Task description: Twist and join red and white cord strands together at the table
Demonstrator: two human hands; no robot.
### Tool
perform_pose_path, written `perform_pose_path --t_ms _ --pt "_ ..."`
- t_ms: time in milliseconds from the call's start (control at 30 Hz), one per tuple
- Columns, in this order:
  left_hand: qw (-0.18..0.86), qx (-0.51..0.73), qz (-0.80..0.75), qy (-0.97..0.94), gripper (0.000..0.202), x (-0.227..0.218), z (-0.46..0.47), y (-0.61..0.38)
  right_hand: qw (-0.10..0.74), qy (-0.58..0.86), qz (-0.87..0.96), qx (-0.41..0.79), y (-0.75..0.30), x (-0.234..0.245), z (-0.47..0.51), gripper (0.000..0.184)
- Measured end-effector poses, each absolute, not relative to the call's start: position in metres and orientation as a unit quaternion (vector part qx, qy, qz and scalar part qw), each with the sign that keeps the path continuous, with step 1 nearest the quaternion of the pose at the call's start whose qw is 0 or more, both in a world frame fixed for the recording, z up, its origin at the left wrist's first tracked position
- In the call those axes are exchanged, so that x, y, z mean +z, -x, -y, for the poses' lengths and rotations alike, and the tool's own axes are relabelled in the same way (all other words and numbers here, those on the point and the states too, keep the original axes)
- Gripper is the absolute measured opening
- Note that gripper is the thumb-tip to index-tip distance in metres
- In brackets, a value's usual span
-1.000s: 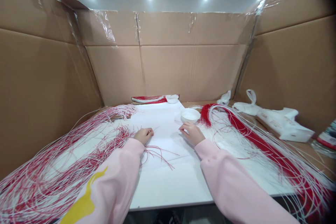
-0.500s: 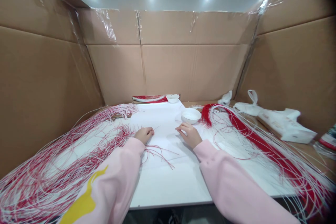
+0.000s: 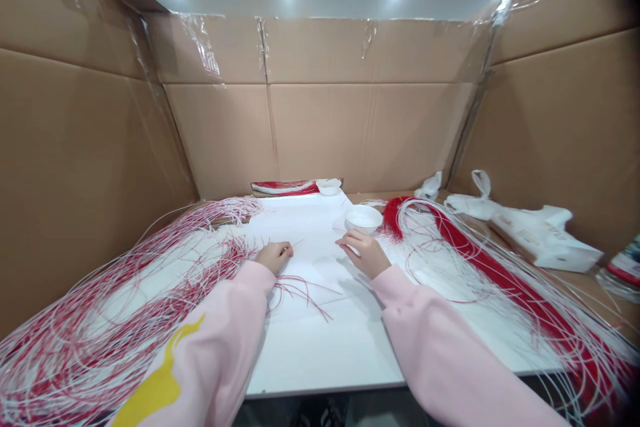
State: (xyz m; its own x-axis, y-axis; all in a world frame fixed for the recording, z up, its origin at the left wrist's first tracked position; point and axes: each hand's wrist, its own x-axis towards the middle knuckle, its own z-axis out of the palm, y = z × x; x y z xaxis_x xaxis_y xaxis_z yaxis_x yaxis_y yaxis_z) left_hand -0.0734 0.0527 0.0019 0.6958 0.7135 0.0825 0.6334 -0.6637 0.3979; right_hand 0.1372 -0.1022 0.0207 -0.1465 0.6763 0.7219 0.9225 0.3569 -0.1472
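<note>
The person's left hand (image 3: 273, 257) lay on a white sheet (image 3: 305, 240), its fingers loosely curled. The fingertips were turned under and hidden, so it could not be told whether they pinched anything. Thin loose strands (image 3: 305, 293) of red and white fanned out just beside and below that hand, partly passing under the pink sleeve (image 3: 220, 327); whether any reached the fingers was hard to make out.

The right hand (image 3: 365, 253) sat to the right of it, well apart, palm down with its fingers (image 3: 347, 239) extended and relaxed, gripping nothing that could be seen. A white bowl (image 3: 364, 218) stood just beyond those fingers, apparently not touching them, and its inside was only partly visible.

A large tangled pile of red-and-white strands (image 3: 125, 307) spread over the left side, running off the near edge of the view. A second mass (image 3: 500, 280), with a dense red band, lay on the right and was also cut off at the near corner.

At the far end of the sheet lay a small bundle (image 3: 284, 187) beside a second white bowl (image 3: 329, 187). White plastic bags (image 3: 545, 240) were heaped on the far right, and a wrapped item (image 3: 625, 267) was cut off at the right edge. Cardboard walls (image 3: 320, 133) enclosed the table.
</note>
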Motion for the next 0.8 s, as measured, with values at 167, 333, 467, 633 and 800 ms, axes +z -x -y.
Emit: perform_pose_path --t_ms 167,333,467,633,800 --pt "0.172 0.113 -0.378 -0.903 0.025 0.0025 -0.0519 0.0732 0.303 0.544 0.772 -0.127 -0.1362 0.0169 0.1003 0.014" --pt "0.174 0.114 -0.373 -0.904 0.025 0.0025 -0.0523 0.0741 0.308 0.581 0.740 -0.138 -0.1378 0.0164 0.1003 0.014" --pt "0.174 0.118 -0.368 -0.906 0.025 0.0015 -0.0530 0.0746 0.296 0.614 0.720 -0.131 -0.1389 0.0144 0.1006 0.013" --pt "0.175 0.123 -0.366 -0.906 0.025 -0.0012 -0.0545 0.0744 0.354 0.590 0.704 -0.174 -0.1343 0.0163 0.1018 0.015" --pt "0.173 0.123 -0.368 -0.905 0.025 -0.0016 -0.0555 0.0745 0.371 0.590 0.699 -0.163 -0.1328 0.0125 0.0990 0.014"
